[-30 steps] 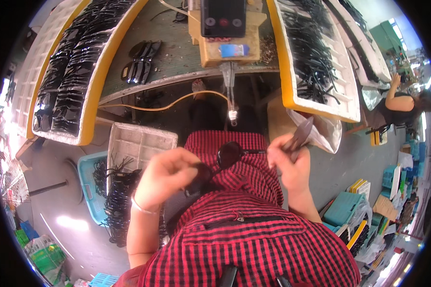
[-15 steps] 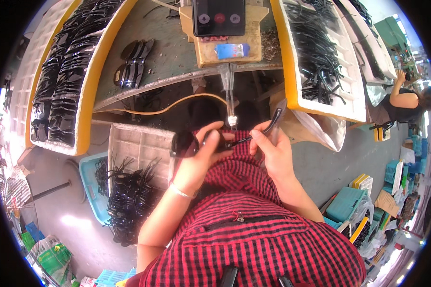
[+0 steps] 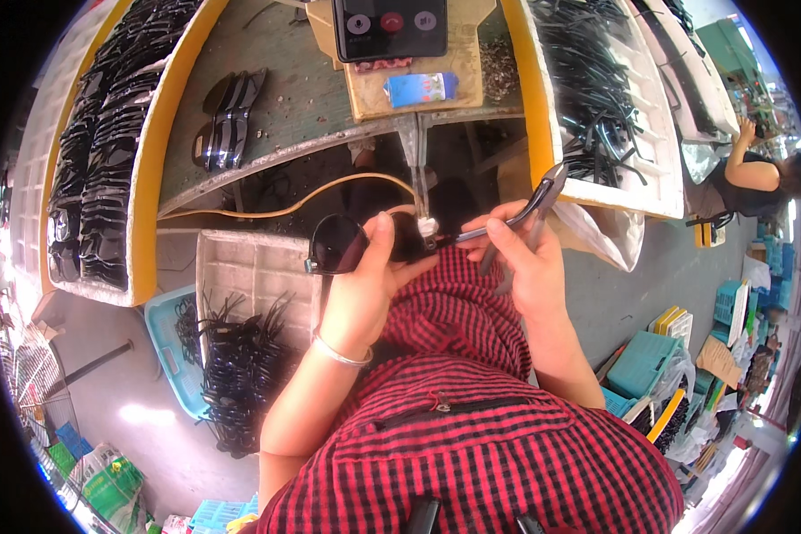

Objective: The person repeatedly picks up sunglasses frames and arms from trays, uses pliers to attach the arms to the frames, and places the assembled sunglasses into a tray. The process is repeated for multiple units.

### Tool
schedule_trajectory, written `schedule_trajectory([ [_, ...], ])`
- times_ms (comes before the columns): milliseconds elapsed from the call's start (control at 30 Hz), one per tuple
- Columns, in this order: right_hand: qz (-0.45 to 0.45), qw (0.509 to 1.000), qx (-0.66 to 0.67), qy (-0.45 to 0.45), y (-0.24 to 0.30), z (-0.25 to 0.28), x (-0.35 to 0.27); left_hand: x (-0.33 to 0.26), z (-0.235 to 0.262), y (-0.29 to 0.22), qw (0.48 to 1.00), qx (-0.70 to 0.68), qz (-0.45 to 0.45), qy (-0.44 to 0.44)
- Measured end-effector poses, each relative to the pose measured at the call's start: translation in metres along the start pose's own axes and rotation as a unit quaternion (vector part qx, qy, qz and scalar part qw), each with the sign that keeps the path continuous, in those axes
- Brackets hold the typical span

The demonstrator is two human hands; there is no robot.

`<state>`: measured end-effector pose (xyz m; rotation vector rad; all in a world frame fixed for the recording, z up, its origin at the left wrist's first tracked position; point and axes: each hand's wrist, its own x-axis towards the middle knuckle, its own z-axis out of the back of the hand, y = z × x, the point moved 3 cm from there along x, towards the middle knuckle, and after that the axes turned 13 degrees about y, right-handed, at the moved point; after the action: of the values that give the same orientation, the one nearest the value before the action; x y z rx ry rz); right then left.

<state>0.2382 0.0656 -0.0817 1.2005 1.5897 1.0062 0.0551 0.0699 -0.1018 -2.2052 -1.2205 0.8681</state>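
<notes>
My left hand (image 3: 365, 289) is closed around the front of a pair of sunglasses (image 3: 336, 245), thumb on top. One large dark lens juts out to its left, and the other is partly behind the fingers. In my right hand (image 3: 529, 262), thumb and fingers pinch a slim black temple arm (image 3: 498, 233), whose inner end meets the frame by the left fingertips. A grey metal tool that looks like pliers (image 3: 538, 233) also sits in the right hand, partly hidden by it. The hinge is too small to make out. Both hands are above my lap, before the bench edge.
A yellow-sided tray (image 3: 147, 196) of dark sunglass fronts stands left; another tray (image 3: 587, 194) of black temples stands right. Several sunglass fronts (image 3: 230, 125) lie on the bench near a phone (image 3: 390, 40). Below left, a white tray (image 3: 258, 258) and blue basket (image 3: 160, 329) hold black temples.
Both hands have risen slightly, the right also moving rightward. The sunglasses have turned so the left lens shows more fully. The grey tool and temple arm have shifted up and right.
</notes>
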Motion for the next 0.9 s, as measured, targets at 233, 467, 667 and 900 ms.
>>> schedule_trajectory([
  [233, -0.005, 0.999, 0.035, -0.004, 0.0032, -0.0024, -0.0016, -0.0006, -0.0056, -0.0078, 1.000, 0.008, -0.001, 0.005],
  [467, -0.010, 0.999, 0.045, -0.003, 0.0027, -0.0012, -0.0020, 0.0004, -0.0051, -0.0068, 1.000, 0.013, -0.009, 0.006],
  [667, -0.007, 0.999, 0.054, -0.005, 0.0036, -0.0014, -0.0030, -0.0002, -0.0041, -0.0064, 0.999, -0.016, -0.023, 0.015],
  [900, -0.012, 0.998, 0.061, -0.003, 0.0034, 0.0010, -0.0036, -0.0021, -0.0044, -0.0067, 0.999, -0.020, -0.032, 0.020],
])
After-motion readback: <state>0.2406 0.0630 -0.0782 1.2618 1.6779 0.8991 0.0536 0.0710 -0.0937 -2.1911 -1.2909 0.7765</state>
